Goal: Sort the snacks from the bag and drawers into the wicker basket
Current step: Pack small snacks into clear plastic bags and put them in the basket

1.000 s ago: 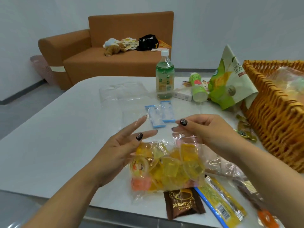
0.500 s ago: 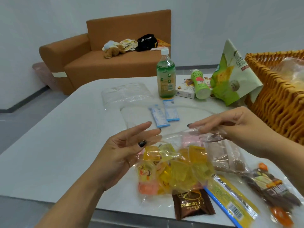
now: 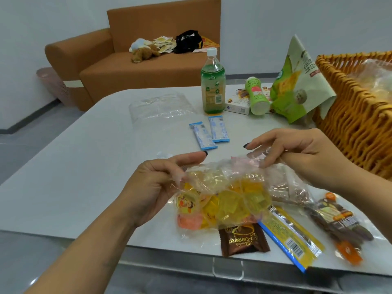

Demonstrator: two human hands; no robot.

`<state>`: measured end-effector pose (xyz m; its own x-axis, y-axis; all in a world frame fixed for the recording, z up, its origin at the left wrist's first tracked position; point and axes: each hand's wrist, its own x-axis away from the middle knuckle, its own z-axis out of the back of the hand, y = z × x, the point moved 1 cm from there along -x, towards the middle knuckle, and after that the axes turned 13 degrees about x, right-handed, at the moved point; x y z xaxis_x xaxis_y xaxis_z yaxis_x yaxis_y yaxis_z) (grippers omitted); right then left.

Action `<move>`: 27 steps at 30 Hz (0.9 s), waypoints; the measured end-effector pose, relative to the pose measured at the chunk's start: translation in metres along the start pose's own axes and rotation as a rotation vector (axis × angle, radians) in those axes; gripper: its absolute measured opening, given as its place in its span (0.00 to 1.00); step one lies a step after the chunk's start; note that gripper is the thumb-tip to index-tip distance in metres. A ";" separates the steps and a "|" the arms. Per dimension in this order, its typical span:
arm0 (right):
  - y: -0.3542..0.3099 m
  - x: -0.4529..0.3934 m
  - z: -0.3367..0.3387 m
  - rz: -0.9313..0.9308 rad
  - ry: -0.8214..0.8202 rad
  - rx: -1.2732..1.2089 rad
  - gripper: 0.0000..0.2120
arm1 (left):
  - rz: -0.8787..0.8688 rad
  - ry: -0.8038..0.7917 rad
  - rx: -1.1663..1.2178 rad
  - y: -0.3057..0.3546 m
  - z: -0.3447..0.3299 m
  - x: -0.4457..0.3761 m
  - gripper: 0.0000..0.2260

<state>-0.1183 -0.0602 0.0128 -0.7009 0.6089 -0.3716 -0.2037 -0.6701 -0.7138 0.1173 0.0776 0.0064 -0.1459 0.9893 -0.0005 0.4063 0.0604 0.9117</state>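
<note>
Both hands hold a clear plastic bag of yellow and orange jelly cups [image 3: 229, 200] just above the near edge of the pale grey table [image 3: 74, 177]. The left hand [image 3: 152, 187] pinches the bag's left end between thumb and curled fingers, its forefinger stretched out over the top. The right hand [image 3: 297, 153] pinches the bag's upper right edge, its fingers curled onto the film. The bag's lower part rests on the table, touching a brown chocolate wrapper [image 3: 244, 240] at the near edge. Just right of that wrapper lies a long yellow packet with a blue edge [image 3: 290, 238], and further right a clear packet of dark brown sticks [image 3: 337, 221]. Beyond the hands lie two small blue and white sachets [image 3: 209, 132] side by side. At the far right stands the woven orange wicker basket [image 3: 350, 115], with a green and white snack pouch [image 3: 297, 85] leaning against its left wall. A green drink bottle with a white cap [image 3: 212, 83] stands upright on the far side, and a small green bottle [image 3: 255, 95] lies tipped beside it.
</note>
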 end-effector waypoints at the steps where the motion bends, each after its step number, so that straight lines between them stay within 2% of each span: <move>1: 0.000 0.001 -0.001 0.008 -0.007 0.051 0.15 | -0.021 -0.017 -0.049 0.000 0.001 0.001 0.24; 4: 0.001 0.003 0.002 -0.014 -0.074 0.161 0.20 | -0.088 -0.092 -0.276 0.000 0.002 0.000 0.30; 7: -0.004 0.003 0.011 -0.091 -0.121 0.240 0.25 | -0.132 -0.136 -0.470 0.000 0.004 0.001 0.27; 9: -0.012 0.003 0.015 -0.096 -0.088 0.297 0.25 | -0.150 -0.133 -0.526 -0.001 0.005 0.002 0.22; 11: -0.022 0.003 0.016 -0.086 -0.007 0.323 0.24 | -0.162 -0.144 -0.530 -0.003 0.005 0.002 0.21; 15: -0.048 -0.005 0.008 -0.120 0.138 0.281 0.17 | -0.202 -0.172 -0.520 -0.005 0.004 0.001 0.24; 18: -0.066 -0.014 -0.006 -0.153 0.135 0.424 0.10 | -0.230 -0.159 -0.499 -0.004 -0.001 0.000 0.20; 20: -0.070 -0.016 -0.024 -0.193 -0.001 0.620 0.17 | -0.237 -0.131 -0.458 -0.003 -0.004 0.001 0.19; 23: -0.068 -0.007 -0.054 -0.246 -0.234 0.938 0.35 | -0.233 -0.140 -0.423 -0.003 -0.007 0.001 0.21; 25: -0.060 0.000 -0.064 -0.252 -0.260 1.125 0.43 | -0.221 -0.144 -0.367 -0.003 -0.005 0.000 0.21; 27: -0.055 0.004 -0.067 -0.257 -0.219 1.193 0.46 | -0.215 -0.154 -0.292 -0.003 -0.001 -0.002 0.20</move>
<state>-0.0640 0.0076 0.0105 -0.6247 0.7728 -0.1120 -0.7664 -0.5792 0.2779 0.1152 0.0757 0.0037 -0.0535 0.9679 -0.2455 0.1047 0.2500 0.9626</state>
